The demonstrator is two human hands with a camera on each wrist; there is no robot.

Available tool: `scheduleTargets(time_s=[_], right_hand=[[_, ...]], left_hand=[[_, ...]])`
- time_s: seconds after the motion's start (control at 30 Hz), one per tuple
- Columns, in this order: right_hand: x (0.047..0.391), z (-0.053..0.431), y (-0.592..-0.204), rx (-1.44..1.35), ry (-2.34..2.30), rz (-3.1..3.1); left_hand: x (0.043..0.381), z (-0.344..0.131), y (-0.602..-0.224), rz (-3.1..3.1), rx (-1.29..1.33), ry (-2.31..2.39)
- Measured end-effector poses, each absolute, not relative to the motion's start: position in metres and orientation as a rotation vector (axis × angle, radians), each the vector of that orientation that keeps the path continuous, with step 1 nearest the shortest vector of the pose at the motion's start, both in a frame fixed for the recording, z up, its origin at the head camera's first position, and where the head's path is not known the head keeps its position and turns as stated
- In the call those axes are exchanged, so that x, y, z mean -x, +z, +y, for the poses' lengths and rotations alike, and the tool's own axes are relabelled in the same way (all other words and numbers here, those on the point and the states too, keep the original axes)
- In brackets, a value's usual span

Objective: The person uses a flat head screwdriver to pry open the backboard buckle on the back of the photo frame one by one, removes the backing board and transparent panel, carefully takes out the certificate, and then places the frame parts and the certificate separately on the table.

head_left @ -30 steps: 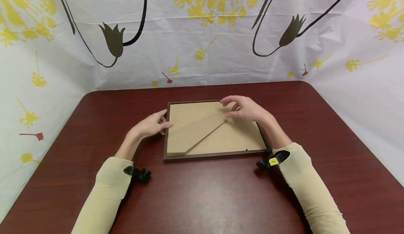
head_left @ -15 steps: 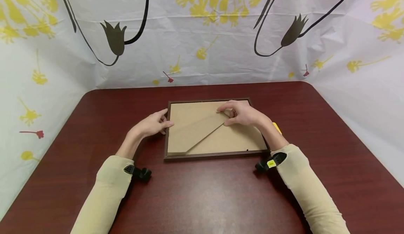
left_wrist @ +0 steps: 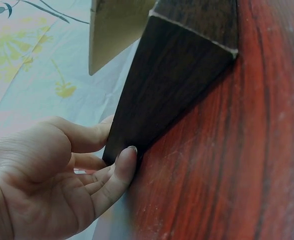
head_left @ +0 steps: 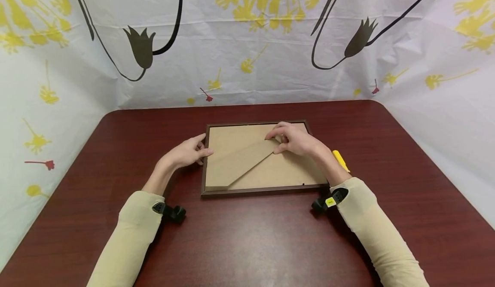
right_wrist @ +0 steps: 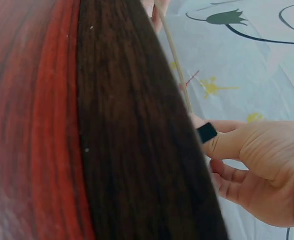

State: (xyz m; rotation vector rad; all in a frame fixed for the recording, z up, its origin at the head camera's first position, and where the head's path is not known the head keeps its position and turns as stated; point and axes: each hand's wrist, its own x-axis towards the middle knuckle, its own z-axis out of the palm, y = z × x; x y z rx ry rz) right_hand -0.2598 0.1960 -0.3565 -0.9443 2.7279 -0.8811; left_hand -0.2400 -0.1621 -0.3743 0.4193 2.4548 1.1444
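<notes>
A dark brown picture frame (head_left: 267,191) lies face down, its tan backing board (head_left: 228,133) facing up. Across the board runs a tan stand flap (head_left: 243,162), broad at the lower left and reaching up to the right. My left hand (head_left: 185,152) grips the frame's left edge, thumb over the top. In the left wrist view, the fingers of the left hand (left_wrist: 51,175) touch the frame's outer side (left_wrist: 157,75). My right hand (head_left: 297,141) pinches the flap's upper right end between thumb and fingers. A small black tab (right_wrist: 207,132) shows beside the right hand (right_wrist: 267,170) in the right wrist view.
The frame lies on a reddish-brown table (head_left: 247,235). Partly behind the right forearm is a yellow object (head_left: 341,161), its kind unclear. A white sheet (head_left: 216,63) with printed flowers hangs round the table's back and sides.
The right hand has moved slightly down and left, closing thumb and fingers on the flap's end. The yellow object has come into view beside the forearm. The left hand stays put.
</notes>
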Motion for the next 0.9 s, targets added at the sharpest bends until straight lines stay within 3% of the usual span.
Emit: scheduleTargets(time_s=[0.9], right_hand=[[0.2663, 0.2032, -0.3557, 1.217, -0.844, 2.735]], left_hand=[[0.2393, -0.1617, -0.3748, 2.45, -0.413, 1.158]])
